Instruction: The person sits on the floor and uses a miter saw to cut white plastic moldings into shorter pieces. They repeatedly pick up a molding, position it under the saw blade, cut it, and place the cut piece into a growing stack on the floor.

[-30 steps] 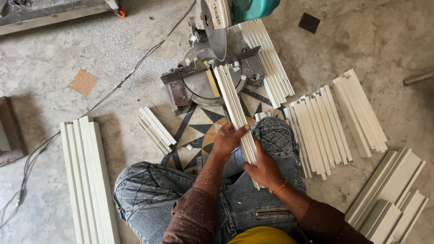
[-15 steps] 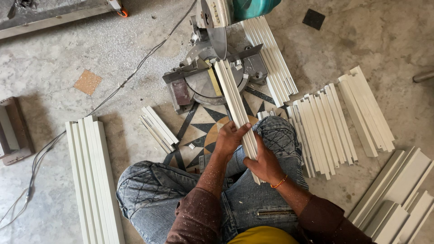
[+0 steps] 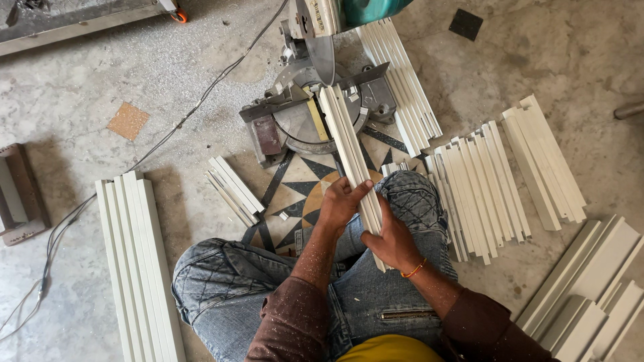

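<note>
Left hand (image 3: 341,204) and right hand (image 3: 389,238) both closed around bundle of white strips (image 3: 349,144) — far end lies on saw table (image 3: 295,124), near end over knee, partly hidden by fingers. Exact strip count hard to tell. Saw (image 3: 329,27) cut off at top edge. Cut pieces (image 3: 479,191) right of knee; longer white lengths (image 3: 137,261) left, running out of frame.

A bundle of long white strips (image 3: 350,151) — slim, straight, stacked together. It slants from the person's lap up onto the saw's round table.
</note>
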